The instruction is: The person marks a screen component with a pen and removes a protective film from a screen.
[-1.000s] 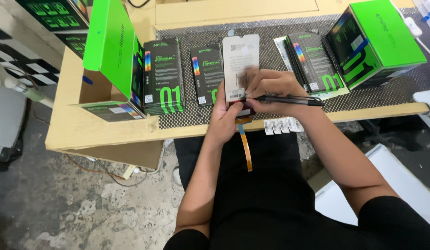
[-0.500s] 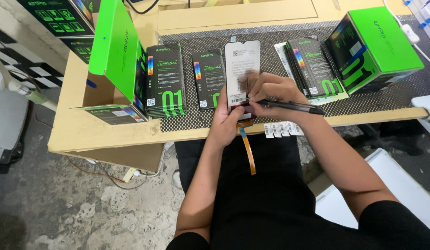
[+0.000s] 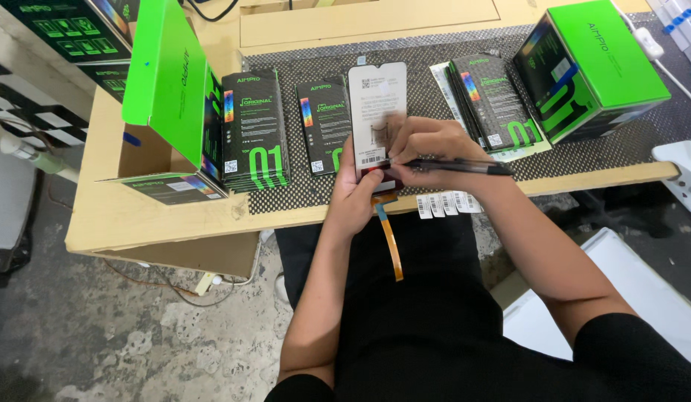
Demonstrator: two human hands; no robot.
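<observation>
- Left hand (image 3: pixel 358 195) clasps phone screen panel (image 3: pixel 376 104) at its lower edge, over the black mat (image 3: pixel 434 52).
- Right hand (image 3: pixel 426 147) pinches black pen (image 3: pixel 457 167) against the panel.
- Orange flex cable (image 3: pixel 391 242) dangles below the table edge (image 3: pixel 174 227).

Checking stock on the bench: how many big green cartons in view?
2. One green carton stands open at the table's left end; the other green carton lies closed at the right end. More may sit outside the frame. Both hands are on a phone screen panel, not the cartons.
</observation>
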